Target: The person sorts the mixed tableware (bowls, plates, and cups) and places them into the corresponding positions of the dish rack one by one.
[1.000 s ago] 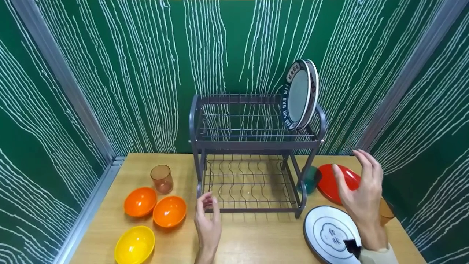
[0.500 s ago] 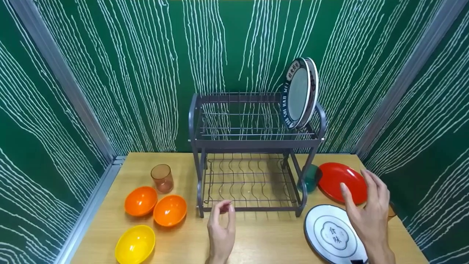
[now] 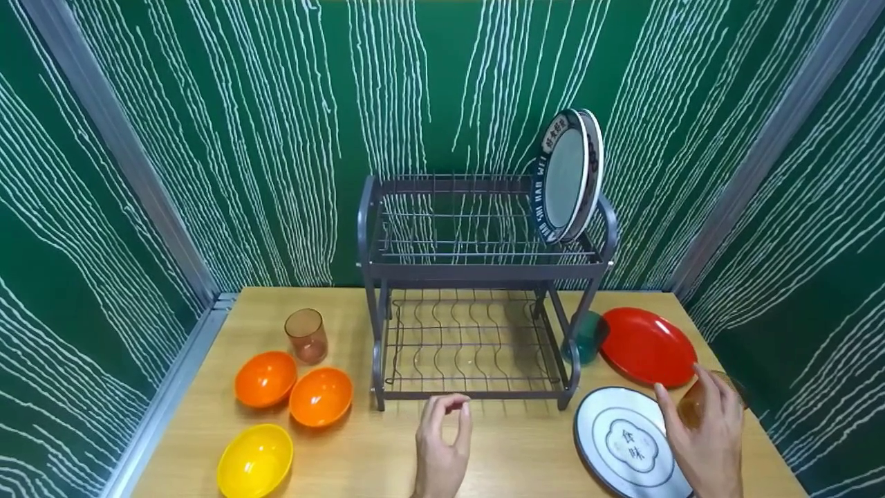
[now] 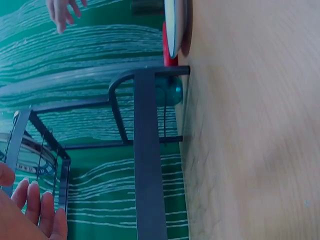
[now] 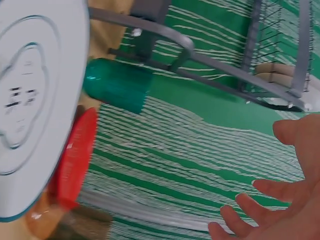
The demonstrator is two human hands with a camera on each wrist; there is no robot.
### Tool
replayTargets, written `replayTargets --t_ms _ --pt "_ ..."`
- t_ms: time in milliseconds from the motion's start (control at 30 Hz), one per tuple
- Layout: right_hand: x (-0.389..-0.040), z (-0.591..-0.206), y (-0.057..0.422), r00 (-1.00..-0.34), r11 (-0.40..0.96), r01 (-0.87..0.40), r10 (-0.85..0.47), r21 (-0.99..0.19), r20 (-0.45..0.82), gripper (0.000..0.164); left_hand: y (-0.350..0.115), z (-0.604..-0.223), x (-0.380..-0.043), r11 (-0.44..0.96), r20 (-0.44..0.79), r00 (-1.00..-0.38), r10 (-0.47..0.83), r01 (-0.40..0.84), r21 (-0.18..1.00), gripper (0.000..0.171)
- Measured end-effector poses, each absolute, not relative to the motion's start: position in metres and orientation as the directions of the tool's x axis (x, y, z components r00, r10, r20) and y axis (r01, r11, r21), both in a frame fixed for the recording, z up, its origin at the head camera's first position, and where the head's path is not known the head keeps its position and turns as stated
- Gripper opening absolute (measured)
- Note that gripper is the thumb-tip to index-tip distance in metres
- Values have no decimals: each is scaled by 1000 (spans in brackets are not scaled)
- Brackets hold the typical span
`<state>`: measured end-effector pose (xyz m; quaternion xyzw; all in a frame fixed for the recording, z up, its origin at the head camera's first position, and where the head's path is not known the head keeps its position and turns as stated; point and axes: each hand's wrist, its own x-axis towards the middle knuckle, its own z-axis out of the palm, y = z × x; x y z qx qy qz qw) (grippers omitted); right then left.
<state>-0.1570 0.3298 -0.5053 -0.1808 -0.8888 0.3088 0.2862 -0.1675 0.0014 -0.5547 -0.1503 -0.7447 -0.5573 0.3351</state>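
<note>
Gap visible in the right wrist view between wide-splayed right hand (image 3: 711, 437) and amber cup (image 3: 691, 409), overlapping in the head view. Left hand (image 3: 441, 449), fingertips curved narrowly toward thumb, on the near side of two-tier rack (image 3: 484, 273). Only in the head view: two orange bowls (image 3: 266, 380), one yellow bowl (image 3: 256, 462), one pinkish cup (image 3: 305, 339), all at left. At right: one white plate (image 3: 626, 443) near, one red plate (image 3: 650, 346) and one teal cup (image 3: 589, 339) farther. Two upright plates (image 3: 563, 180) at the upper tier's right. Wood-grain table (image 3: 515, 453); green walls (image 3: 442, 83), white wavy lines.
</note>
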Motion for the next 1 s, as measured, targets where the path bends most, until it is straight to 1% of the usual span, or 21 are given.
replayTargets --t_ms 200,300,400,533,733,767,900,1000 --pt "-155 -525 343 -828 687 337 542 -644 146 88 13 -557 -162 338 679 -725 -113 615 712 21" --pt "-155 -534 349 -833 670 407 551 -621 49 95 19 -562 -161 345 698 -710 -90 635 691 19" --pt "-156 -544 355 -829 648 452 559 -612 -21 100 25 -567 -159 340 697 -714 -63 641 688 18" --pt "-157 -555 361 -814 617 508 572 -601 -100 104 33 -572 -157 328 691 -722 -33 645 690 18" --pt "-160 -572 369 -776 565 606 575 -560 -260 111 46 -579 -155 356 728 -685 -24 675 646 16" --pt "-160 -574 371 -767 558 623 574 -549 -287 112 48 -580 -154 356 726 -688 -25 672 649 15" --pt "-163 -585 376 -737 550 670 572 -499 -360 114 55 -582 -152 361 737 -675 -16 684 634 17" --pt "-164 -592 378 -713 540 700 569 -468 -410 112 59 -584 -151 368 745 -667 -6 691 622 19"
